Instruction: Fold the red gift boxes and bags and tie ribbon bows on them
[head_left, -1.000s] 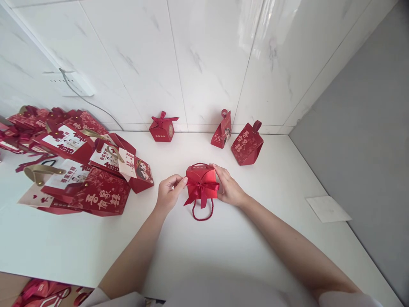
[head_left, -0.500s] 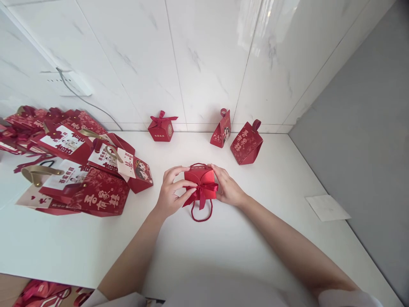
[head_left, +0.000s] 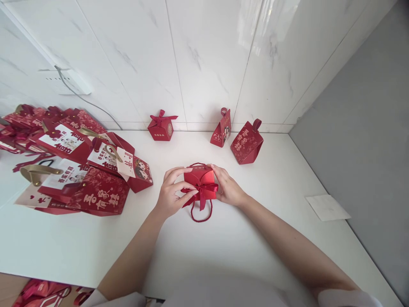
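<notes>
In front of me on the white table sits a small red gift box (head_left: 207, 175) with curved flaps on top. Across it runs a dark red ribbon bow (head_left: 201, 192), its tails hanging toward me. One twisted cord handle (head_left: 202, 221) loops down at the near side, another shows at the far edge. My left hand (head_left: 172, 192) pinches the bow's left part between thumb and finger, its other fingers along the box's left side. My right hand (head_left: 228, 187) is curved round the right side of the box, fingertips at its far right corner.
Three small red gift boxes, one with a bow (head_left: 161, 130), one triangular (head_left: 221, 132) and one with a strap (head_left: 247, 143), stand along the tiled wall. Many red boxes (head_left: 102, 192) crowd the left. A white sheet (head_left: 327, 207) lies at right. An open carton (head_left: 41, 294) is below left.
Almost nothing differs. My left fingers shift very slightly at the ribbon, and the view moves a little; the box stays where it was.
</notes>
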Tool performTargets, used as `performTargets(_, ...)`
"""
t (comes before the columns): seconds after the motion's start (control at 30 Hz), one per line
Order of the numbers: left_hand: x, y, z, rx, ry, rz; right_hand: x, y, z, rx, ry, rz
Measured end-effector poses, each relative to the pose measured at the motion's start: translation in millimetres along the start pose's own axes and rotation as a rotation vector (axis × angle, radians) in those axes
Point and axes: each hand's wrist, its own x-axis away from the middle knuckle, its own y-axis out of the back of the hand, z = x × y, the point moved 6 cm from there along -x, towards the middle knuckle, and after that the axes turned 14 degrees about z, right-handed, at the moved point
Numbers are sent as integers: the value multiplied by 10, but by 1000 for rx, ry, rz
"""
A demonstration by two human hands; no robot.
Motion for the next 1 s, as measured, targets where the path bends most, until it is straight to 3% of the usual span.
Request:
performTargets(0.27,0,-37,83,115,136,53,2,-8,-20,5,-2,-1)
performTargets(0.47,36,-50,205,197,236,-18,0,-3,-3,10,-7,4)
performTargets(1.0,42,-74,264,373,214,-1,2,-3,3,34,15,4)
